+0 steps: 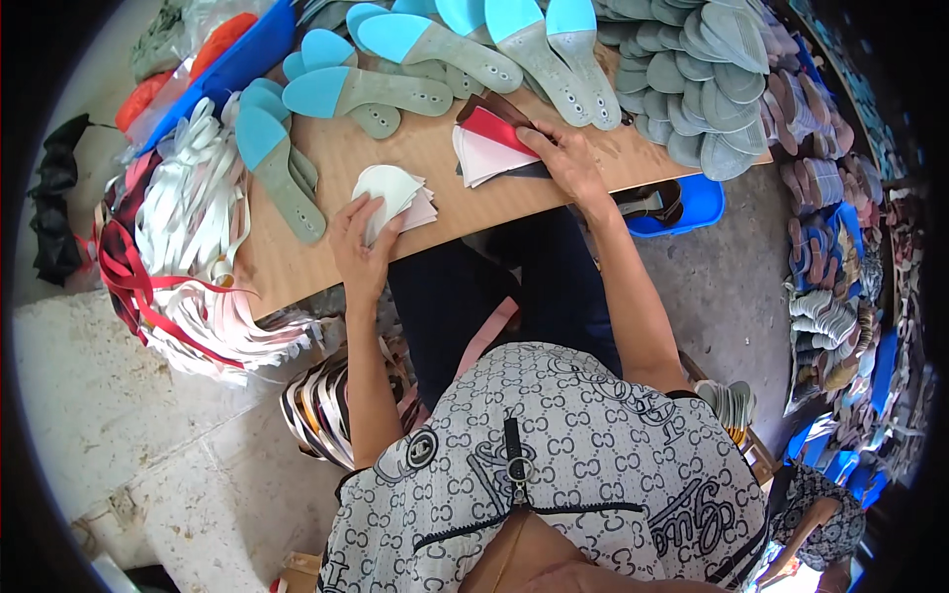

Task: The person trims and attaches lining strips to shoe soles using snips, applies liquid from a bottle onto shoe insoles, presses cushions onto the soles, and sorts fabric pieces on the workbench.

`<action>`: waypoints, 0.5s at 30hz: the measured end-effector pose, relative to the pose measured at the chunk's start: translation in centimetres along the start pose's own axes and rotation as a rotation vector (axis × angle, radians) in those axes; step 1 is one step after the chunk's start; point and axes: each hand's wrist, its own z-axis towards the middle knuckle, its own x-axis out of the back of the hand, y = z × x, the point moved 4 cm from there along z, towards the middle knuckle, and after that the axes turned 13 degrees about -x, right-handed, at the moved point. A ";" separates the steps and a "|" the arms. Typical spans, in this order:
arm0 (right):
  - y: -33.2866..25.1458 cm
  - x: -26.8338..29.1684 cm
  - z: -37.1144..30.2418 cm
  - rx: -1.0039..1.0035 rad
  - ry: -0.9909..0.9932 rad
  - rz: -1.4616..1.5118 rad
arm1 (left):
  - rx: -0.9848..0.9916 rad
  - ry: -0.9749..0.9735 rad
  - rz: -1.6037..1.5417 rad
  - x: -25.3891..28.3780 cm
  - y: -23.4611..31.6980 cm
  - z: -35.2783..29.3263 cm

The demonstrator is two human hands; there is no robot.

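Note:
My left hand (363,237) grips the near edge of a small stack of white round-ended pieces (393,192), with pale pink ones showing under it. Farther right, my right hand (568,163) has its thumb and fingers closed on the right side of a fanned stack of cut pieces (489,133) in brown, red, white and pale pink. Both stacks are at the near part of the wooden tabletop (297,262), a short gap apart. Beyond them lie several grey insoles (400,91) with light blue ends.
Piles of grey sole-shaped pieces (727,99) cover the table's right end. White strips (188,188) and red ribbons (124,272) hang over its left side. A blue basin (707,203) is below the right edge. Stacked footwear parts (825,168) line the far right.

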 end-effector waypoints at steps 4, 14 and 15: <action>0.4 0.0 0.2 -0.089 -0.045 0.043 | -0.014 -0.003 0.046 0.0 0.0 0.0; 0.5 -0.3 0.1 -0.066 0.007 0.077 | -0.018 -0.010 0.046 0.1 -0.3 -0.3; 0.5 -0.2 0.1 -0.067 0.017 0.044 | -0.011 -0.020 0.053 0.1 -0.3 -0.2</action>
